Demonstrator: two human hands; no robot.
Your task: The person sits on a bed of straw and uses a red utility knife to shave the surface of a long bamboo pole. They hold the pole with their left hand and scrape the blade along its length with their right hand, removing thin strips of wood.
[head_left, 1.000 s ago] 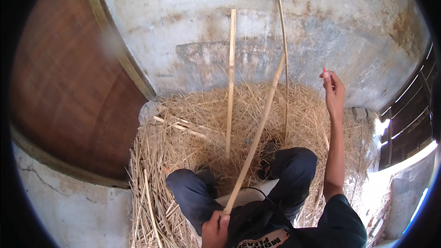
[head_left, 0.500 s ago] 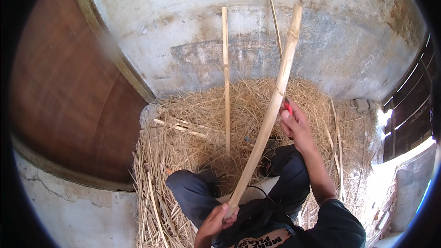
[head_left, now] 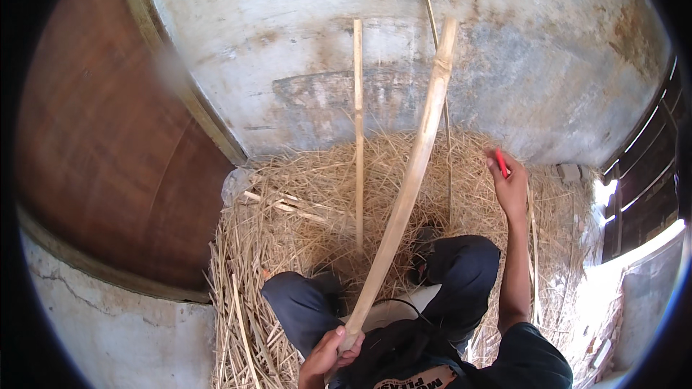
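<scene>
Single head-worn fisheye view from above, downward over the nearby hands (head_left: 511, 186)

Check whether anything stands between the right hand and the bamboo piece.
Nothing visible blocks the right hand from the bamboo piece; the thin stick showing between them appears farther back, by the wall.

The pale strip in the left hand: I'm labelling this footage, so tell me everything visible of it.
The pale strip looks like split bamboo, tan, with a raised ring near its far end. It curves gently, perhaps partly from the lens. The left hand grips its near end; in the picture it slants up and rightward, in front of straw and wall. The right hand does not touch it.
</scene>
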